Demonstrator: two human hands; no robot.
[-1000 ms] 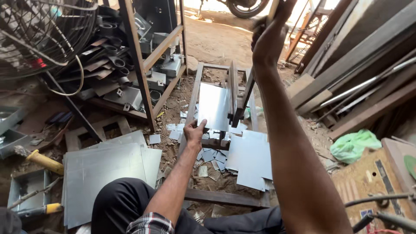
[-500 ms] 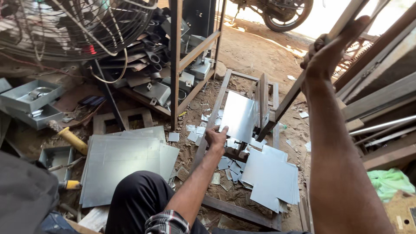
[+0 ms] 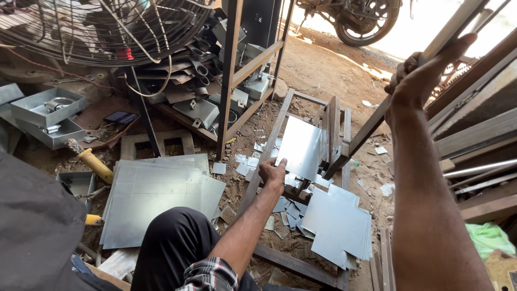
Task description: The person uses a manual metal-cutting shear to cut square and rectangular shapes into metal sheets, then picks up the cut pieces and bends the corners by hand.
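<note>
My right hand (image 3: 417, 81) is raised at the upper right, closed around the long metal lever (image 3: 371, 124) of a floor shear. The lever slants down to the shear's blade frame (image 3: 335, 141). My left hand (image 3: 273, 171) reaches forward and holds the near edge of a shiny metal sheet (image 3: 299, 146) lying in the shear. Small offcuts (image 3: 285, 207) lie scattered below the hand. A pile of cut notched sheets (image 3: 336, 226) rests to the right of my left forearm.
A stack of large metal sheets (image 3: 156, 196) lies left of my knee. A yellow-handled tool (image 3: 94, 164), metal trays (image 3: 46, 108), a fan guard (image 3: 102, 24), a rusty rack (image 3: 231, 75) with bent parts stand left. Steel bars (image 3: 479, 134) lean right; a motorcycle (image 3: 361, 19) is behind.
The view has swung left and down, so the shear and both hands sit further right in frame. My right hand still grips the raised lever; my left stays on the sheet.
</note>
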